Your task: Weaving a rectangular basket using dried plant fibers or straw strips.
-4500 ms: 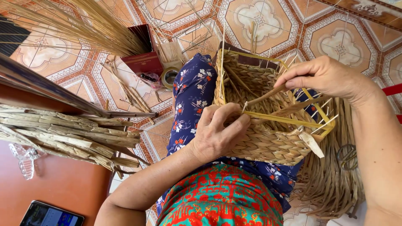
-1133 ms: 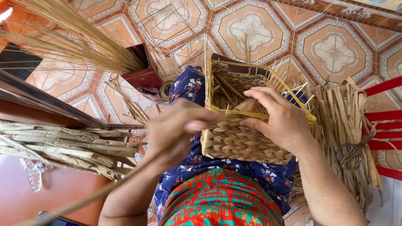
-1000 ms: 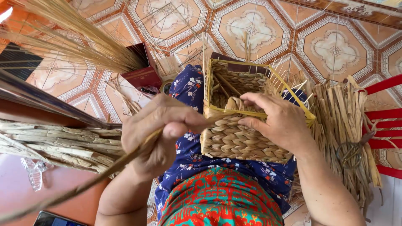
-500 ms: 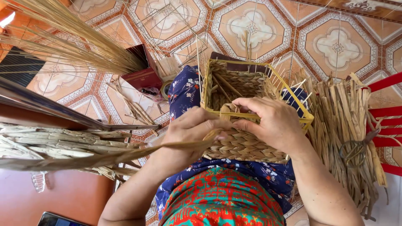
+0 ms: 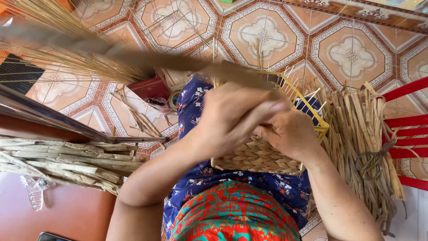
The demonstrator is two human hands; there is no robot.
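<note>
Head view, items listed largest to smallest.

Patterned floor of orange and cream octagonal tiles (image 5: 263,33): filled the upper frame behind everything else.

Long bundle of pale dried reed stalks (image 5: 62,158): lay across the left side, above a red-brown surface (image 5: 76,214).

Tied sheaf of flat tan dried leaf strips (image 5: 363,143): stood at the right, just beside the basket, against a red plastic chair frame (image 5: 408,122).

Spray of thin golden straw (image 5: 67,58): fanned over the upper left, its ends near a dark red box (image 5: 149,88).

Half-woven rectangular basket of tan plaited fibre with a yellow wire rim (image 5: 258,156): rested on the person's lap, on blue floral cloth (image 5: 200,174), at centre frame. Upright unwoven stakes rose from its rim. Both hands covered most of its upper part.

Long brown fibre strand (image 5: 133,56): ran blurred from the upper left down to the hands at the basket rim.

Left hand (image 5: 232,118): lay over the basket's top, fingers curled shut around the strand.

Right hand (image 5: 290,131): pressed against the basket's right side just beside the left hand, touching it; fingers bent inward onto the weave, though whether they pinched anything could not be told.

Small roll of tape (image 5: 174,99): lay on the floor beside the red box.
</note>
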